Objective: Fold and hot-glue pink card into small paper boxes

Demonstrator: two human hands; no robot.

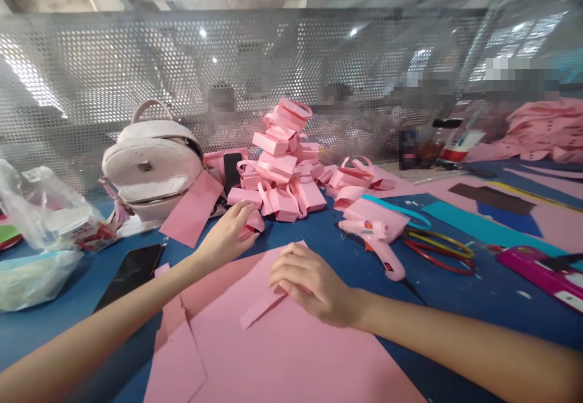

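Note:
My left hand (232, 231) reaches to the front of a pile of small pink paper bags (280, 169). Its fingers and thumb curve round a small pink paper bag (255, 222), partly covered by the hand. My right hand (316, 281) rests over a large pink sheet (273, 360), its fingers curled. From beneath them comes a folded pink paper strip (262, 309); the hand hides its other end. A pink glue gun (376, 239) lies on its side to the right of that hand.
At the back left stands a pale backpack (152, 163), near a black phone (130, 275) and plastic bags (40, 275). Red and yellow bands (439, 251), a turquoise strip (483, 227) and a magenta case (537, 272) lie at right. Perforated metal (273, 45) rises behind.

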